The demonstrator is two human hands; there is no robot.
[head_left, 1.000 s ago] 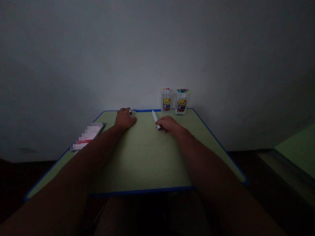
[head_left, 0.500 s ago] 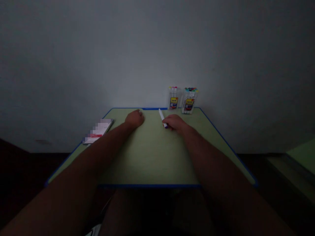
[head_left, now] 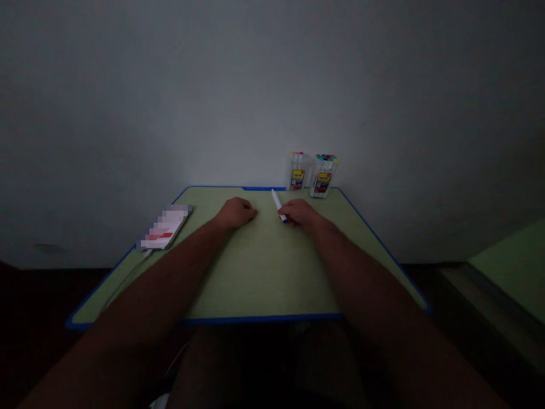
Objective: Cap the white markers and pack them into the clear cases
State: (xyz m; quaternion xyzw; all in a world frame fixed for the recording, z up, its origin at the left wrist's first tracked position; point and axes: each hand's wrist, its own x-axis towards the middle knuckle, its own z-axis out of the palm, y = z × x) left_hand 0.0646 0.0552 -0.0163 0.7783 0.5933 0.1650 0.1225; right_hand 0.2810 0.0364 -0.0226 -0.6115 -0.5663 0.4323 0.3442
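My right hand point(head_left: 303, 213) rests on the green table point(head_left: 255, 272) with its fingers closed round a white marker point(head_left: 278, 203). The marker's free end points away toward the wall. My left hand point(head_left: 236, 212) lies curled on the table a little to the left of it, fingers closed. What the left hand holds, if anything, is hidden. Both forearms stretch across the tabletop.
Two clear packs of coloured markers point(head_left: 297, 172) point(head_left: 323, 176) stand at the table's far right corner against the wall. A flat booklet-like object point(head_left: 164, 229) lies near the left edge. A second green surface point(head_left: 511, 267) shows at the right. The scene is dim.
My left hand has drawn back from the far edge toward me and curled shut; the small dark thing by it a second ago is out of sight. The right hand keeps the marker.
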